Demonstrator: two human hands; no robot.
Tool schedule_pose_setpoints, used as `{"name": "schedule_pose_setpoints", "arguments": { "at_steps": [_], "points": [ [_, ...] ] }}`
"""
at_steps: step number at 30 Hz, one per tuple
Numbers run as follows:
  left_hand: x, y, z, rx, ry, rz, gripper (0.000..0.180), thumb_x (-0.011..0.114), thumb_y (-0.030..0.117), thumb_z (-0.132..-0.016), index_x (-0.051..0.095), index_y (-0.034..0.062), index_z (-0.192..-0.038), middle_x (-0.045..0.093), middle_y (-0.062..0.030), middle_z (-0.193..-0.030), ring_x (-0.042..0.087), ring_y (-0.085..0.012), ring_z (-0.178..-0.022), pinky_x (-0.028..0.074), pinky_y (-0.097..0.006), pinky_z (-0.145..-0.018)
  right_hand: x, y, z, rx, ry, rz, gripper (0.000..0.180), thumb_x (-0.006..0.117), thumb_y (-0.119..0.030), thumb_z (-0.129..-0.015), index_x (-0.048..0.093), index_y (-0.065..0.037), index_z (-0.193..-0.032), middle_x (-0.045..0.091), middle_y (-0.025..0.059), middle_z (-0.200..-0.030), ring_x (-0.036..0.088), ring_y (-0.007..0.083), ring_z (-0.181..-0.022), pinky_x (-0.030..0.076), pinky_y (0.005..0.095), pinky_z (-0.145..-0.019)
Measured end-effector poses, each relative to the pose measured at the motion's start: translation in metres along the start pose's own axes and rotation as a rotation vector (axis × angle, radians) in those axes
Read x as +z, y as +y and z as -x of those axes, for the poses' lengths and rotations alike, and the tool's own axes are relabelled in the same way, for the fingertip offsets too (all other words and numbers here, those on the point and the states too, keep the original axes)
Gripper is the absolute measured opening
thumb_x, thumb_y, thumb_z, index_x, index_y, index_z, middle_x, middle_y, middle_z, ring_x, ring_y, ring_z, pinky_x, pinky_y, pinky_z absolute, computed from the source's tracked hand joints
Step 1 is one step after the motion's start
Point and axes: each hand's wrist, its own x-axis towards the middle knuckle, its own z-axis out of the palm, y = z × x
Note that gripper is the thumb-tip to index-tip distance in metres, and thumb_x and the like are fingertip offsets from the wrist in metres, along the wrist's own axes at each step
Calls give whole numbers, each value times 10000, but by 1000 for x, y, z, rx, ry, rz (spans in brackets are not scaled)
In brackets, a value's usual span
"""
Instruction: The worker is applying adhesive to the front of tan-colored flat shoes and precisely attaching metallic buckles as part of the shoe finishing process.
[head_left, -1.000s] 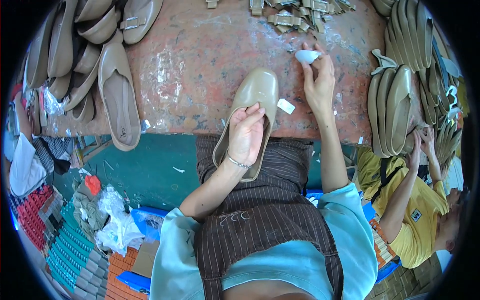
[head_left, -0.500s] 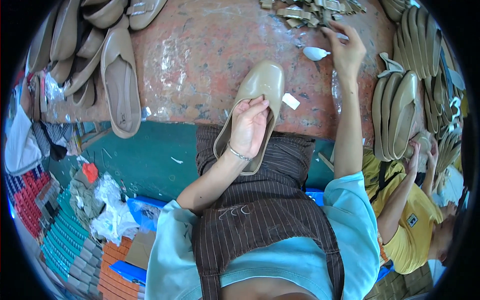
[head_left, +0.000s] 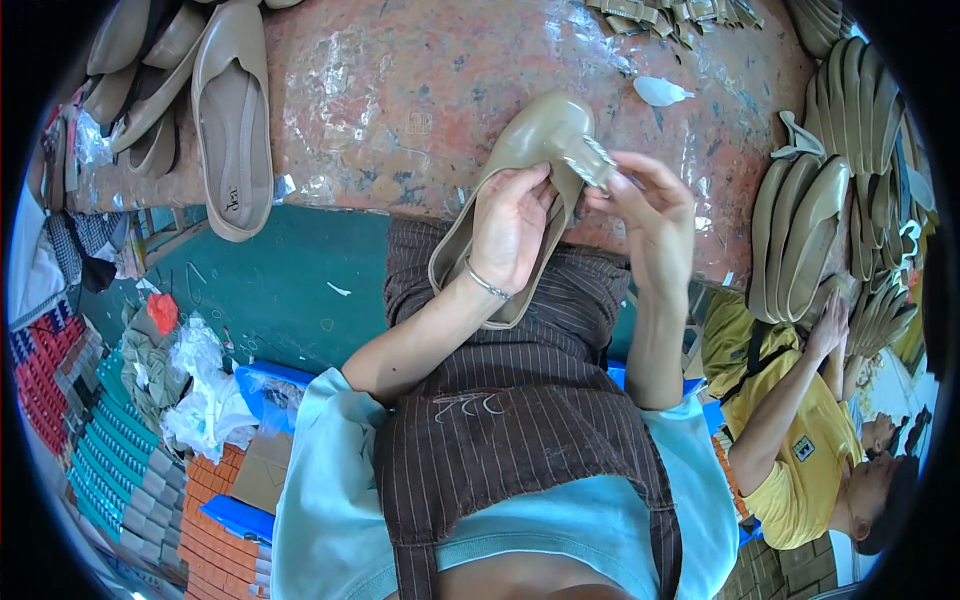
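Shoe (head_left: pixel 520 150): beige flat, lying at worktable (head_left: pixel 400 90) edge.
Left hand (head_left: pixel 510 225): fingers curling around shoe's side.
Right hand (head_left: pixel 645 205): fingertips pinching small buckle (head_left: pixel 592 165) at shoe's toe.

The table (head_left: pixel 400 110) is open across its middle, from the near edge by the hands up toward the far edge. A loose shoe (head_left: pixel 232 120) and a heap of shoes (head_left: pixel 140 70) block the left end. Stacked soles (head_left: pixel 830 210) wall off the right end. Scraps (head_left: pixel 680 15) line the far edge, with a white scrap (head_left: pixel 660 92) just below them.
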Motion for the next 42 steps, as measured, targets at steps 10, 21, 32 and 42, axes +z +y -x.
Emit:
{"name": "schedule_pose_setpoints", "arguments": {
  "at_steps": [10, 21, 32, 42],
  "points": [
    [0, 0, -2, -5, -52, -33, 167, 549, 47, -882, 600, -8, -1031, 643, -93, -1041, 591, -162, -999, 419, -330, -954, 12, 7, -20, -49, -48, 199, 176, 619, 50, -841, 644, 72, -1014, 685, 137, -836, 670, 153, -722, 556, 251, -647],
    [-2, 0, -3, -1, -36, 14, 158, 560, 63, -877, 609, -11, -1007, 641, -92, -1047, 591, -164, -989, 417, -329, -956, 10, 4, -25, -2, -13, 320, 223, 636, 47, -811, 647, 83, -1032, 684, 145, -834, 665, 159, -686, 544, 253, -638],
    [15, -8, -4, 2, 121, -219, 169, 613, 128, -906, 615, 10, -1027, 658, -68, -974, 622, -121, -859, 518, -297, -805, 13, 12, -25, -78, 89, 413, 171, 673, 27, -781, 584, 47, -926, 647, 89, -749, 646, 121, -626, 499, 210, -523],
    [22, 27, 13, 16, 45, -187, 172, 623, 69, -872, 613, 26, -1038, 651, -76, -1015, 638, -170, -891, 522, -316, -808, -5, 25, 1, -304, 292, 107, 87, 630, -49, -875, 611, -13, -952, 575, 3, -740, 509, 49, -539, 362, 183, -473]
  ]
}}
